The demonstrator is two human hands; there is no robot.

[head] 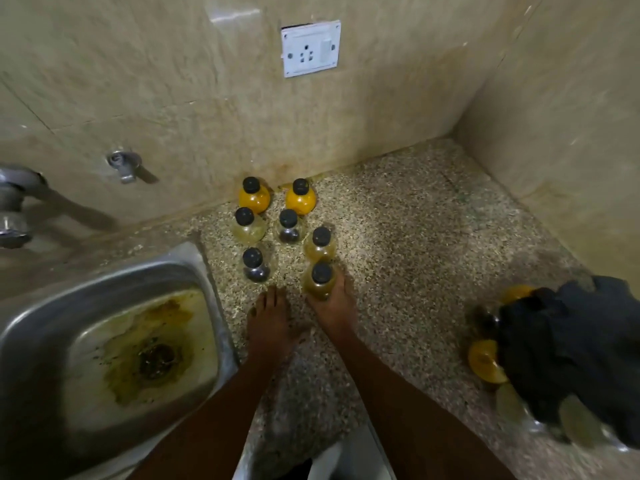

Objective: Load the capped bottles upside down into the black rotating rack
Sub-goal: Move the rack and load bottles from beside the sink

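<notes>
Seven small clear round bottles with black caps stand upright on the speckled granite counter [415, 216], grouped near the beige tiled wall [173, 81]. The two at the back [254, 195] [300, 197] hold bright orange liquid; a pale yellow one [248, 226] and a dark-bottomed one [289, 227] sit in front of them, then another dark one [255, 265] and a yellowish one [320, 244]. The right hand [334, 308] is wrapped around the nearest bottle [319, 280] — an olive-yellow one, still on the counter. The left hand [268, 318] rests flat beside it, fingers loosely spread, gripping nothing. At far right the black rotating rack [568, 351] — blurred — already carries an orange bottle [485, 363] and paler ones [575, 424]. A stained steel sink [41, 327] lies to the left, and a white wall socket [310, 48] sits above.
</notes>
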